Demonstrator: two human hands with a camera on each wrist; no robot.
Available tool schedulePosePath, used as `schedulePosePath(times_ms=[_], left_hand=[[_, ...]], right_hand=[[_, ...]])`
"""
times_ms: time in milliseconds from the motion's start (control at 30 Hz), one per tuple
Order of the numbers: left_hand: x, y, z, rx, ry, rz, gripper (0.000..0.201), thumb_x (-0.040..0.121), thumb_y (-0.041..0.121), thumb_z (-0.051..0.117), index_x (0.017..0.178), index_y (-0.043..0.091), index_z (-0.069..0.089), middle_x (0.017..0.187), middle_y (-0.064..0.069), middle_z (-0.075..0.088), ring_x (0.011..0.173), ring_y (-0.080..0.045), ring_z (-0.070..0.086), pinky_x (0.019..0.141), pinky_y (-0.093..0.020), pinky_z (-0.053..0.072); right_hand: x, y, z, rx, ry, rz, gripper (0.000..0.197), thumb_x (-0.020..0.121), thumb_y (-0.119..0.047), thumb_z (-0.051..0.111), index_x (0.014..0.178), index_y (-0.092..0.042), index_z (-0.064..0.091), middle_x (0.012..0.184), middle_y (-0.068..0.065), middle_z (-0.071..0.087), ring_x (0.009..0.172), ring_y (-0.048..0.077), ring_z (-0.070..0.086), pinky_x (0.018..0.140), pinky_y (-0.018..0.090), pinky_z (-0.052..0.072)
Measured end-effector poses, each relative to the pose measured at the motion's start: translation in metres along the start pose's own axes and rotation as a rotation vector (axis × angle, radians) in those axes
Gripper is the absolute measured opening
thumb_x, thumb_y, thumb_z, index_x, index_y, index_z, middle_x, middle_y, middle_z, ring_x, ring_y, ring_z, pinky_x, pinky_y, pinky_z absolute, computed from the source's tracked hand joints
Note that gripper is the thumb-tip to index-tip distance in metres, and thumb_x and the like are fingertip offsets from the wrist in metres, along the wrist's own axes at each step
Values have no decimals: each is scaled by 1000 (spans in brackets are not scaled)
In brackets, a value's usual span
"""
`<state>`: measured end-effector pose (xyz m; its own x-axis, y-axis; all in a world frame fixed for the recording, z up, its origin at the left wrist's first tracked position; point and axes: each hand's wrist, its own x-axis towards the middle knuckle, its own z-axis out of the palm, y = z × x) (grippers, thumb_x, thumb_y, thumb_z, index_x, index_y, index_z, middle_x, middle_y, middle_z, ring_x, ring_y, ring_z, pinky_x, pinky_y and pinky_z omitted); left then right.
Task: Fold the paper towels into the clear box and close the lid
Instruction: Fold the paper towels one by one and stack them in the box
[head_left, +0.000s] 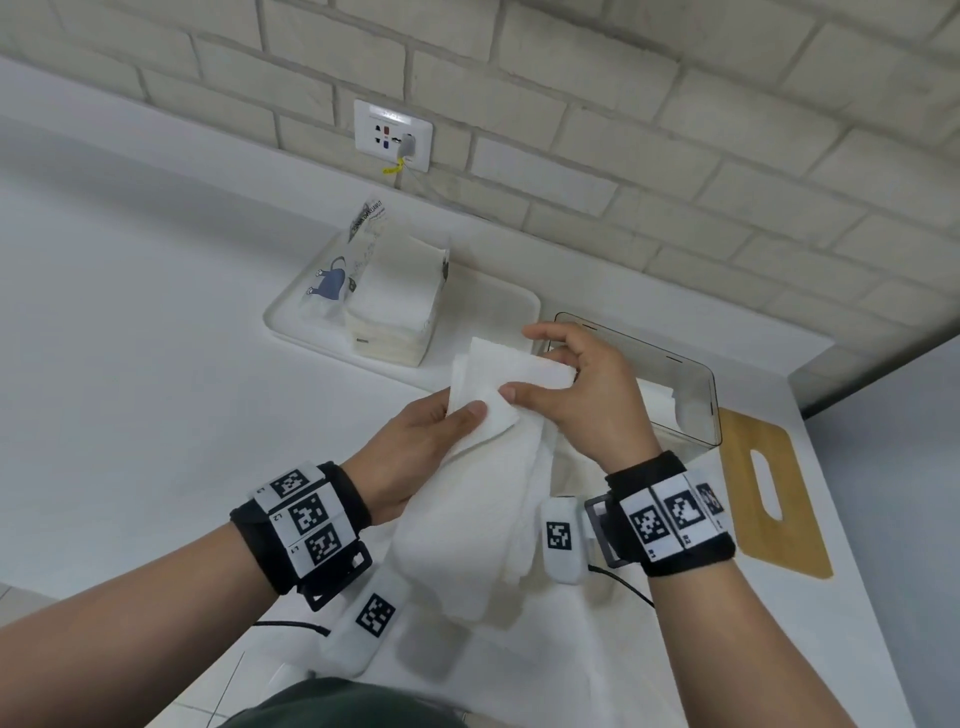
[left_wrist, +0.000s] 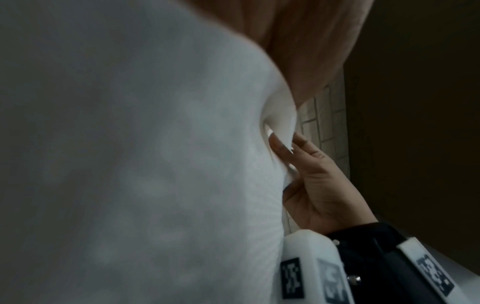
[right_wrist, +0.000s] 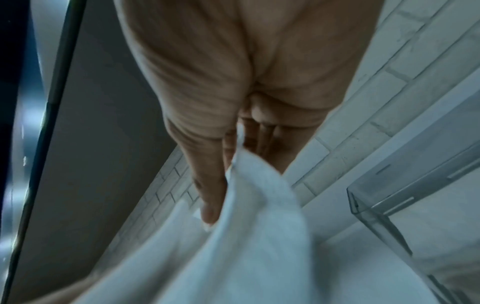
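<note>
White counter (head_left: 156, 338) ran under a pale brick wall (head_left: 675, 156). Above it, both hands held a paper towel (head_left: 498, 395), its free length drooping below the fingers. The left hand (head_left: 421, 457) pinched one top corner under its thumb; the right hand (head_left: 582, 400) pinched the other between thumb and curled fingers. Just beyond the right fingers stood the clear box (head_left: 696, 395), open, a wooden lid (head_left: 769, 488) beside it. Farther past the fingertips, a towel stack (head_left: 395, 312) sat on a tray (head_left: 498, 306).
</note>
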<state>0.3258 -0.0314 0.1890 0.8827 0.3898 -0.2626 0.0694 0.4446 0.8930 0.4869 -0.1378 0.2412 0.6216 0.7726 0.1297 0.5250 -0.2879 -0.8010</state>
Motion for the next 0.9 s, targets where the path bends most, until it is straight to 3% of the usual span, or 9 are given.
schedulePosePath(times_ms=[133, 233, 333, 533, 633, 700, 767, 833, 900], left_hand=[[2, -4, -4, -7, 46, -28, 32, 108, 27, 48, 130, 11, 66, 124, -10, 75, 114, -30, 72, 97, -43, 56], [2, -3, -9, 15, 43, -32, 33, 109, 26, 47, 130, 9, 67, 125, -14, 73, 117, -34, 70, 104, -47, 53], [0, 0, -9, 51, 22, -33, 34, 109, 27, 46, 128, 10, 68, 124, -15, 74, 115, -34, 71, 102, -48, 53], [0, 2, -12, 74, 93, 8, 31, 110, 26, 45, 119, 12, 71, 108, -3, 80, 96, -17, 77, 78, -25, 59], [-1, 3, -15, 32, 90, -2, 31, 110, 20, 43, 122, 10, 69, 117, -6, 78, 108, -22, 75, 96, -36, 55], [1, 4, -14, 20, 56, -17, 30, 110, 19, 43, 121, 11, 70, 120, -8, 77, 112, -22, 73, 103, -40, 52], [0, 10, -8, 88, 37, -7, 27, 110, 18, 44, 109, 14, 71, 105, -6, 77, 94, -2, 75, 88, -21, 55], [1, 11, -4, 130, 42, 24, 25, 109, 17, 45, 95, 22, 65, 89, 6, 66, 65, 18, 65, 62, -1, 46], [0, 11, -4, 174, 35, 38, 26, 109, 18, 44, 102, 12, 69, 92, 4, 67, 66, 15, 65, 63, -1, 47]], right_hand=[[-11, 11, 5, -226, 139, -286, 43, 78, -27, 86, 117, -29, 69, 131, -12, 50, 123, 11, 48, 103, 36, 47], [-15, 15, 6, -423, 20, -489, 38, 82, -27, 80, 119, -30, 71, 151, -3, 41, 139, 26, 32, 112, 44, 33], [-13, 17, 14, -453, -111, -500, 27, 83, -32, 77, 110, -32, 74, 155, -2, 39, 144, 26, 27, 109, 54, 31], [-22, 7, -3, -190, -95, -427, 6, 82, -24, 75, 85, -26, 70, 132, -15, 64, 133, 11, 51, 110, 51, 37], [-29, -8, -26, 101, -172, -314, 12, 85, -14, 71, 84, -24, 66, 97, -5, 77, 102, 15, 71, 96, 37, 52], [-26, -12, -36, 170, -197, -263, 13, 85, -11, 73, 84, -22, 66, 84, 2, 73, 79, 15, 70, 77, 29, 53], [-18, -15, -38, 131, -214, -207, 8, 85, -13, 76, 86, -17, 68, 84, 10, 67, 66, 15, 59, 68, 26, 49], [-8, -13, -33, 49, -225, -142, 6, 88, -16, 77, 88, -19, 71, 88, 4, 68, 75, 21, 63, 73, 35, 54], [-1, -9, -26, -59, -202, -112, 7, 87, -21, 77, 90, -26, 73, 88, -6, 70, 83, 10, 66, 81, 38, 57]])
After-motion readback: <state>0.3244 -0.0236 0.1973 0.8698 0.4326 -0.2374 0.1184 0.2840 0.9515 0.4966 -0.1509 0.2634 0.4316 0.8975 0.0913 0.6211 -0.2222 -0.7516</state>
